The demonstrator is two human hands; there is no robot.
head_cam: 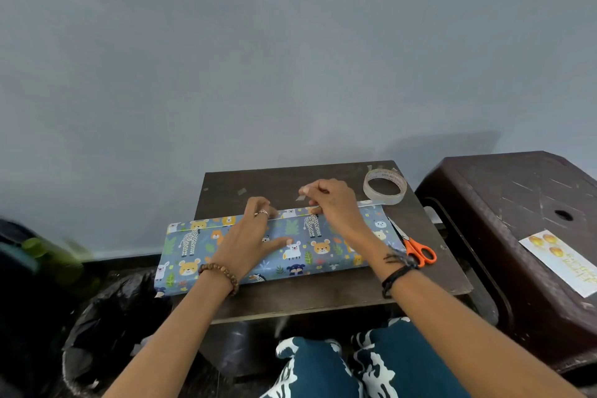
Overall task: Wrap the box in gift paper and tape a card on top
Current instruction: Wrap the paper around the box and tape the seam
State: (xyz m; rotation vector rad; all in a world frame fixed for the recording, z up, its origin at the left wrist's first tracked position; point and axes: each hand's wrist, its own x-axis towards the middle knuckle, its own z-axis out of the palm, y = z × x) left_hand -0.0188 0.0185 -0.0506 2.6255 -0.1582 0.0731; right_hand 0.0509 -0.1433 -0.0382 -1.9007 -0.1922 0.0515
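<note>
A long flat box (200, 255) covered in blue animal-print gift paper lies across the small dark table (310, 297). My left hand (252, 236) rests flat on the paper, fingers reaching over its far edge. My right hand (329, 200) is at the far edge of the box and pinches a small strip of clear tape (301, 195) between thumb and fingertips. The tape roll (384, 187) sits at the table's far right corner. A white card (562, 260) with gold printing lies on the brown stool at the right.
Orange-handled scissors (416, 247) lie on the table just right of the box. The brown plastic stool (517, 220) stands close to the table's right side. A black bin bag (113, 317) sits on the floor at the left. A grey wall rises behind the table.
</note>
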